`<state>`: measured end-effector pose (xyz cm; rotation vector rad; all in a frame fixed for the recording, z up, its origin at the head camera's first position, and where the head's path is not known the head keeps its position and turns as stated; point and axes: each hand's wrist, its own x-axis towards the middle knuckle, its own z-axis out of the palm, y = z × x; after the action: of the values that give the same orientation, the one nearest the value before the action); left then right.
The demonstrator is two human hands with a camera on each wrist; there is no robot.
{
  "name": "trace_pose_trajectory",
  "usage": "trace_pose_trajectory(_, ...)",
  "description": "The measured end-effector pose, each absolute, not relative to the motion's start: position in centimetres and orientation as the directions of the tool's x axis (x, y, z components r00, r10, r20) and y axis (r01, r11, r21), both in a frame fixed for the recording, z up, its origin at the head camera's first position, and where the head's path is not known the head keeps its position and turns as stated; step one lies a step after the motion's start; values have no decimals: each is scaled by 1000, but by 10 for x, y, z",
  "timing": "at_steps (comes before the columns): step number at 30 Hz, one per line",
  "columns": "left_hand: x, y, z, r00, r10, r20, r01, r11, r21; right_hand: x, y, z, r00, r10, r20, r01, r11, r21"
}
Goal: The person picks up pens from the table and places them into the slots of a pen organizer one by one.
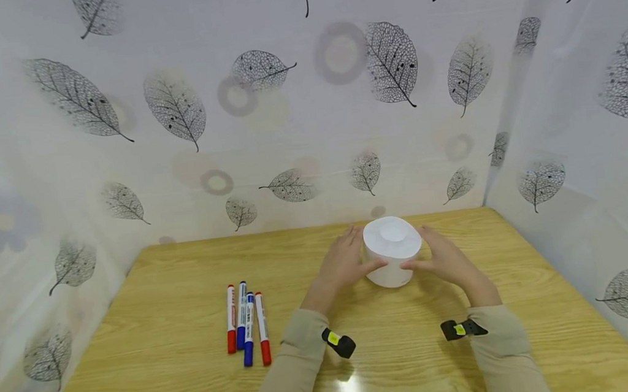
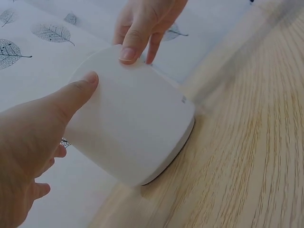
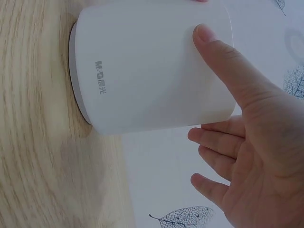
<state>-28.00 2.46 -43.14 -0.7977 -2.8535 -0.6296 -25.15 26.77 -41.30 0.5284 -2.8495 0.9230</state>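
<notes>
Behind the scene and along both sides hangs a pale cloth printed with dark skeleton leaves [image 1: 309, 135], and below it spreads a yellowish wood-grain table [image 1: 170, 336]. Two beige sleeves [image 1: 289, 370] reach in from the near edge. On the far part of the table, right of centre, a white rounded plastic container [image 1: 393, 254] stands upright between the left hand [image 1: 343, 262] and the right hand [image 1: 447, 259]. They grip it from either side, thumbs against its near wall, the other fingers somewhat apart around its flanks. To the left, well apart, lie four white-barrelled markers [image 1: 249, 327] with red or blue caps. Each wrist wears a small black band [image 1: 465, 329]. Grey lettering [image 3: 99, 77] marks the container.
</notes>
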Motion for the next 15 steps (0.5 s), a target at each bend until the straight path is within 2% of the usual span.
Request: trace_pose_trajectory(15, -266, 1, -429, -870, 445, 213, 490, 827, 276, -248, 246, -412, -927, -321, 196, -374, 738, -561)
